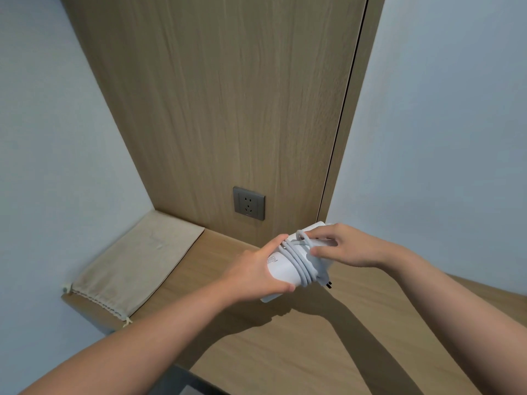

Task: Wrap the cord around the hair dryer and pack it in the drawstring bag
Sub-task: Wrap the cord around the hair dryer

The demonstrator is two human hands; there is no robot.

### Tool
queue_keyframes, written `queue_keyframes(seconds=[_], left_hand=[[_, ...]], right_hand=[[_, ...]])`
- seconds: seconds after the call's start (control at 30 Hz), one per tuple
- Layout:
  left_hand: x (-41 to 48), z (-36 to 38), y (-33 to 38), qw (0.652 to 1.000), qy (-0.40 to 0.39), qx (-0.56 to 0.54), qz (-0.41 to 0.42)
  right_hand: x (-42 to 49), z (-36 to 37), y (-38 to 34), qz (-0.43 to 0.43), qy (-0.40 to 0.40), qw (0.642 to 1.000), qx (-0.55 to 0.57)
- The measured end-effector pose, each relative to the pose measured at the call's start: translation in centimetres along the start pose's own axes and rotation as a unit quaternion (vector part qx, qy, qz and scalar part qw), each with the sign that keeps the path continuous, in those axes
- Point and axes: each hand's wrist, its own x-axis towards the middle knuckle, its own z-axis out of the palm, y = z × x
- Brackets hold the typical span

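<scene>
A white hair dryer (281,270) is held above the wooden shelf, with its pale grey cord (299,259) wound several times around the body. The plug (328,284) sticks out at the lower right of the coils. My left hand (256,273) grips the dryer's near end from the left. My right hand (342,246) holds the far end, fingers curled over the cord and the dryer's top. A beige drawstring bag (137,263) lies flat at the shelf's left end, its gathered mouth toward me.
The wooden shelf (285,352) runs between pale walls. A grey wall socket (249,203) sits in the wood back panel just behind the dryer. A dark object (188,386) shows at the bottom edge.
</scene>
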Motion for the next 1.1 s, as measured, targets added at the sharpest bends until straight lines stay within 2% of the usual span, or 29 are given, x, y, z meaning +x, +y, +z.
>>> queue_keyframes(seconds=[0.13,0.3,0.53,0.73,0.8,0.87,1.03,1.1], left_hand=[[0.0,-0.2,0.2,0.999,0.001,0.038,0.009],[-0.1,-0.3,0.3,1.000,0.002,0.010,0.012],[-0.3,0.7,-0.1,0.999,0.014,0.046,-0.014],[0.1,1.3,-0.2,0.997,0.035,0.071,-0.026],[0.1,1.4,-0.6,0.999,0.021,0.033,-0.034],[0.1,1.3,-1.0,0.998,-0.007,-0.049,-0.037],[0.7,0.9,-2.7,0.960,-0.066,-0.265,-0.058],[1.0,0.9,-3.5,0.940,-0.093,-0.321,-0.066]], right_hand=[[0.1,0.5,0.2,0.006,0.010,0.999,0.036],[0.2,1.5,0.0,-0.008,0.073,0.996,0.049],[0.5,2.2,0.4,0.003,0.037,0.998,-0.053],[1.7,3.0,0.0,0.038,0.064,0.990,-0.116],[1.8,3.3,0.2,0.039,0.061,0.986,-0.148],[1.5,3.6,0.6,0.026,0.090,0.984,-0.149],[0.1,3.3,1.0,-0.014,0.188,0.979,-0.074],[-0.3,2.6,0.7,-0.023,0.277,0.961,0.003]])
